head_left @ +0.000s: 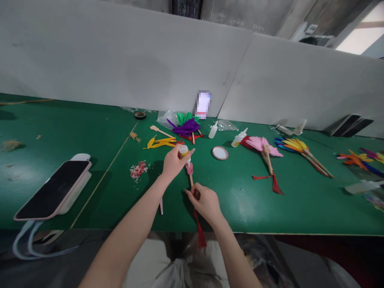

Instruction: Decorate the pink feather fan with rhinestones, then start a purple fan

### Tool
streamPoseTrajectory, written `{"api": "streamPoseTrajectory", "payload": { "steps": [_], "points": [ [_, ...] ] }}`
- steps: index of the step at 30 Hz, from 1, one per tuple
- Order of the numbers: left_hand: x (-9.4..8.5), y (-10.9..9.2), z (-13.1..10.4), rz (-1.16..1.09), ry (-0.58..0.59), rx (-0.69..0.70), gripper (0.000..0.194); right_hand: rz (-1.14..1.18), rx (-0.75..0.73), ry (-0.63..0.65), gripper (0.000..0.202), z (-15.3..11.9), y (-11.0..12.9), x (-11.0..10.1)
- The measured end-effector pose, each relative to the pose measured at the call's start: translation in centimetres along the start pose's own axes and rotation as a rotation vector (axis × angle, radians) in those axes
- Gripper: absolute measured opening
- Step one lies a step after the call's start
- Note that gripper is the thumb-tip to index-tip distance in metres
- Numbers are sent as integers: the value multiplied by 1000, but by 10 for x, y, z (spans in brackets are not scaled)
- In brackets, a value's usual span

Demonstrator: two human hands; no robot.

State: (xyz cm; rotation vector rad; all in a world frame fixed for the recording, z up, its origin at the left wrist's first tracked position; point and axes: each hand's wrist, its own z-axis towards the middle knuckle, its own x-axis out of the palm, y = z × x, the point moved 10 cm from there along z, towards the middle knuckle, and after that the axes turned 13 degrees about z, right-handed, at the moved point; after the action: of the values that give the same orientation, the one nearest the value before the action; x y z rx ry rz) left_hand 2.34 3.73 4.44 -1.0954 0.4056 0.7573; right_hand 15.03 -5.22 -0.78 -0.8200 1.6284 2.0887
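In the head view my left hand [174,163] is closed around a small white glue bottle [183,150] with a yellow label. Its nozzle points down at the pink, glossy-looking head of a wooden fan handle [189,169]. Whether the tip touches the head I cannot tell. My right hand [207,202] pinches the lower part of this handle, and a red tassel [200,230] hangs from it over the table's front edge. Left of my left hand lies a pile of pink and red chips [138,170]. A thin pinkish strip [161,206] is partly hidden by my left forearm.
Behind my hands lie yellow feathers [163,143], purple feathers [186,127], a round white lid [220,153] and glue bottles [213,130]. Feather fans [261,145] are to the right. A cabled phone [54,188] sits at the left; another phone [203,105] leans on the partition.
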Motion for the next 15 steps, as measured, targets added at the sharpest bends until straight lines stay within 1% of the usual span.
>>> {"api": "streamPoseTrajectory", "payload": {
  "steps": [3, 7, 12, 15],
  "points": [
    [0, 4, 1, 9, -1, -23, 32, -1, 5, 2, 26, 0, 0, 0],
    [3, 3, 1, -41, 19, -11, 34, -7, 5, 1, 25, 0, 0, 0],
    [-1, 12, 2, -53, -38, -63, 33, -16, -2, -2, 26, 0, 1, -1],
    [1, 9, 2, -36, -3, -45, 33, -25, -7, -1, 26, 0, 0, 0]
  ]
}}
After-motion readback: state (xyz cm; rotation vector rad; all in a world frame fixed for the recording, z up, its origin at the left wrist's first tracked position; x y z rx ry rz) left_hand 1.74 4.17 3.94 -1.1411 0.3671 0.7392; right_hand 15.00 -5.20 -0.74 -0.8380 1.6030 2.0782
